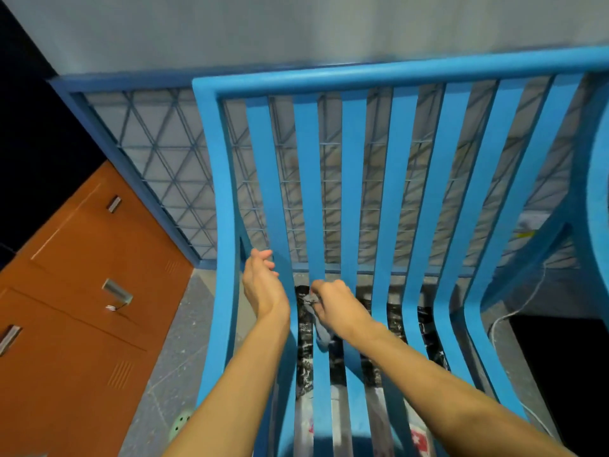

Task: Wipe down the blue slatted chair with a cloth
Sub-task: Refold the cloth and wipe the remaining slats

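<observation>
The blue slatted chair (pixel 400 179) fills the middle and right of the view, its back slats curving down into the seat. My right hand (pixel 337 306) grips a small grey cloth (pixel 321 334) against a slat where back meets seat; most of the cloth is hidden under the hand. My left hand (pixel 262 282) rests with straight fingers on the second slat from the left, just beside the right hand, and holds nothing.
Orange lockers (pixel 82 291) with metal handles stand to the left. A blue wire-mesh fence (pixel 164 153) runs behind the chair. A black and white patterned thing (pixel 304 357) lies under the seat slats. A white cord (pixel 524 308) trails on the floor at right.
</observation>
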`<state>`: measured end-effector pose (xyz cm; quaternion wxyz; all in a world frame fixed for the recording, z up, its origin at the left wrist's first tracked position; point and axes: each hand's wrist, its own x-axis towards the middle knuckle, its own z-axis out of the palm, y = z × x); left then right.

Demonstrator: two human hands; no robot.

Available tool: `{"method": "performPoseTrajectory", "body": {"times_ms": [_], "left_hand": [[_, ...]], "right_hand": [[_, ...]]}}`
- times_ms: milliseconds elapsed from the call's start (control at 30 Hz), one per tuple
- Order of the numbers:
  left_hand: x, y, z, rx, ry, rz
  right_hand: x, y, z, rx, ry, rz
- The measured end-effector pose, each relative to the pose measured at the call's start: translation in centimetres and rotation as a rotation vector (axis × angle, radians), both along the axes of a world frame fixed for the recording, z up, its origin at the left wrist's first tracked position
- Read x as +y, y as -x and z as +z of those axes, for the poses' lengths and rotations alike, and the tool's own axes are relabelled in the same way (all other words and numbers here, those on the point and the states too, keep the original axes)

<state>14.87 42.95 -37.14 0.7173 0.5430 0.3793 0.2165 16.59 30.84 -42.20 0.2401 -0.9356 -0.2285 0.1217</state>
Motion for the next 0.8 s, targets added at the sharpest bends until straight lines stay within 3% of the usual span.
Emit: {"method": "performPoseTrajectory", "body": {"times_ms": [133,233,300,433,567,633,700,800], "left_hand": [[-1.1,0.0,0.1,0.003,-0.077,-0.075],[-1.1,0.3,1.7,-0.059,0.045,-0.101],[-0.9,0.3,2.2,-0.097,0.101,-0.158],[-0.2,0.6,2.4,-0.168,0.262,-0.218],[0.3,1.5,2.9,-0.17,0.372,-0.295],[0.5,1.4,3.9,-0.15,0.374,-0.318],[0.7,1.4,4.4,-0.156,0.371,-0.342],[0.8,1.5,4.0,-0.175,0.366,-0.345]], "right_hand": [[1.2,-4.1,11.5,-0.352,-0.34,0.041],[3.3,-6.5,20.1,-0.622,-0.527,0.154],[5.1,-8.4,23.0,-0.705,-0.545,0.182],[6.3,-10.1,20.8,-0.68,-0.48,0.16],[5.1,-6.2,13.1,-0.45,-0.333,0.19],[5.2,-5.0,12.5,-0.39,-0.247,0.195],[5.8,-5.8,14.8,-0.449,-0.231,0.189],[6.6,-8.6,19.5,-0.617,-0.363,0.162]]}}
